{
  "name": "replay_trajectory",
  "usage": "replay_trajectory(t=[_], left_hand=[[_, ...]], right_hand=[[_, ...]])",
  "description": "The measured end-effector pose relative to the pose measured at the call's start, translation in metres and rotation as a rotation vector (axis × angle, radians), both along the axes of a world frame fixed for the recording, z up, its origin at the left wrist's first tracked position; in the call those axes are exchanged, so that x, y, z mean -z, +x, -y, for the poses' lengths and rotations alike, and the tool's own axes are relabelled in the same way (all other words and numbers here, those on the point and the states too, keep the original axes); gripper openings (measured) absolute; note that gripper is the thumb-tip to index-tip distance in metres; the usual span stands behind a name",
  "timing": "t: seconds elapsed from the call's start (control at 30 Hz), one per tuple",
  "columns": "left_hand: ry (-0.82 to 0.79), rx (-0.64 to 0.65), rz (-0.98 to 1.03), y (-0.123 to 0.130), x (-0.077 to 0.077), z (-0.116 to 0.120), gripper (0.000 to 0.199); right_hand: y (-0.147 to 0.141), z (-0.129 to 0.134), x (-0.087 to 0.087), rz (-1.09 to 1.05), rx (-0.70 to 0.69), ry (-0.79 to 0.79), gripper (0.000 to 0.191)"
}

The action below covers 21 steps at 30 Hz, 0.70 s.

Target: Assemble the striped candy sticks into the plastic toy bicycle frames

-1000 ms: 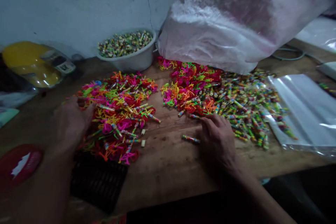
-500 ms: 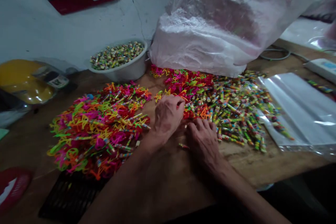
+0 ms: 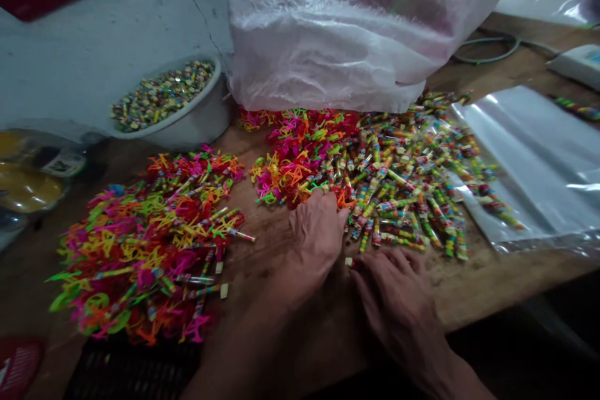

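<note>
My left hand [image 3: 319,225] is closed, its fingertips curled down at the near edge of the bright plastic trinkets [image 3: 300,162]; what it grips is hidden. On the bare wood just right of it, my right hand [image 3: 398,287] is closed around a small candy tube [image 3: 350,262], whose cream cap and red part stick out by the thumb. A heap of clear candy tubes [image 3: 403,200] with coloured beads lies beyond my right hand. To the left spreads a mixed pile [image 3: 154,244] of neon trinkets, some with tubes attached.
A grey-white basin [image 3: 206,112] full of short tubes stands against the wall. A large translucent plastic bag [image 3: 328,56] rests behind the heaps. Flat clear bags [image 3: 539,169] lie right. A black slotted tray [image 3: 131,369] sits at front left, and a white device [image 3: 576,69] at far right.
My view has shifted and turned. My right hand has drawn back toward the table's front edge, away from the heap, with the tube at its fingertips. My left hand has come nearer and lower.
</note>
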<state>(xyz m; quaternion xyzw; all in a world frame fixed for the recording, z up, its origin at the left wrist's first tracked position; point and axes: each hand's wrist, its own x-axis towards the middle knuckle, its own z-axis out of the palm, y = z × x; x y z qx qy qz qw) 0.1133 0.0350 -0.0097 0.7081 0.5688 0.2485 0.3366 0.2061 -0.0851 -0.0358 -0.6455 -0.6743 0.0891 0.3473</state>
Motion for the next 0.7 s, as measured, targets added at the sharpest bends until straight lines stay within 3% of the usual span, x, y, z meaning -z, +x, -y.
replay_trajectory(t=[0.13, 0.23, 0.33, 0.43, 0.5, 0.57, 0.63, 0.7], left_hand=[[0.017, 0.031, -0.079, -0.002, 0.009, -0.004, 0.011], [-0.055, 0.028, 0.022, -0.012, 0.006, -0.013, 0.013], [-0.216, 0.006, 0.239, -0.029, -0.007, -0.02, 0.02], [-0.444, -0.002, 0.497, -0.047, -0.022, -0.02, 0.023], [-0.604, 0.027, 0.637, -0.056, -0.026, -0.015, 0.023], [-0.708, 0.043, 0.682, -0.062, -0.023, -0.007, 0.021], [-0.736, 0.007, 0.698, -0.065, -0.016, 0.002, 0.02], [-0.738, -0.076, 0.761, -0.068, -0.01, 0.011, 0.02]], right_hand=[[0.007, -0.003, 0.005, -0.028, 0.028, 0.046, 0.012], [0.014, -0.004, 0.008, -0.121, 0.02, 0.138, 0.023], [0.015, -0.006, 0.007, -0.265, 0.044, 0.114, 0.03], [0.007, -0.017, 0.0, -0.548, 0.159, 0.006, 0.022], [-0.002, -0.029, -0.007, -0.785, 0.202, -0.064, 0.019], [-0.014, -0.042, -0.014, -0.932, 0.148, -0.116, 0.02], [-0.028, -0.052, -0.018, -0.919, 0.076, -0.107, 0.018], [-0.041, -0.058, -0.02, -0.762, 0.031, -0.027, 0.013]])
